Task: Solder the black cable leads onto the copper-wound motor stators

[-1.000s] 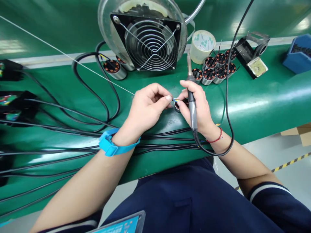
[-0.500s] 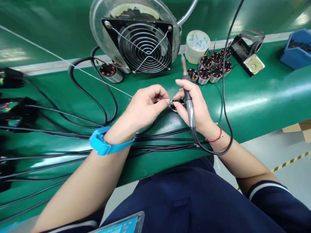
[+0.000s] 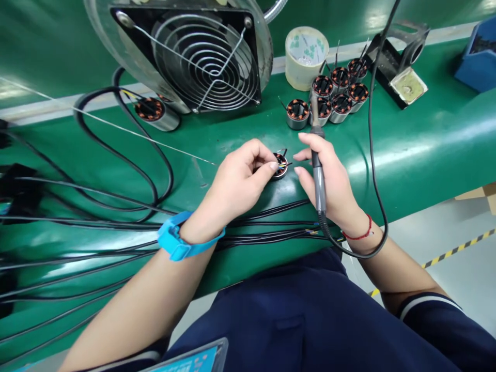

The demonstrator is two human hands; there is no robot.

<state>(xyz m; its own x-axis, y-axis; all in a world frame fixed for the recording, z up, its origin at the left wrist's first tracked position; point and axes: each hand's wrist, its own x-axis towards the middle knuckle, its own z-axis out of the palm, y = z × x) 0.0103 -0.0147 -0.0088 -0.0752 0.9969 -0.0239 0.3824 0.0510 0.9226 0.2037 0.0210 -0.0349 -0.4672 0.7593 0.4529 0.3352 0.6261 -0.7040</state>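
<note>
My left hand point(image 3: 238, 183) is pinched on thin coloured wires at a small motor stator point(image 3: 279, 164) lying on the green bench point(image 3: 406, 150). A blue wrist strap point(image 3: 182, 242) circles that wrist. My right hand point(image 3: 329, 181) is wrapped round a soldering iron point(image 3: 316, 155), whose tip points away toward the far stators. Its index finger and thumb reach toward the stator, just apart from it. The iron's black cord point(image 3: 374, 155) loops from the handle round my right wrist and up out of view.
A fume fan point(image 3: 201, 57) stands at the back. Several stators point(image 3: 333, 98) cluster beside a tape roll point(image 3: 304, 57) and an iron stand point(image 3: 403, 67). One stator point(image 3: 153, 111) lies left of the fan. Black cables point(image 3: 96, 206) cross the bench. A blue bin point(image 3: 478, 57) sits far right.
The head camera has moved closer and lower. My right hand's fingers have drawn slightly back from the stator, which now shows more fully. The left hand still pinches the wires.
</note>
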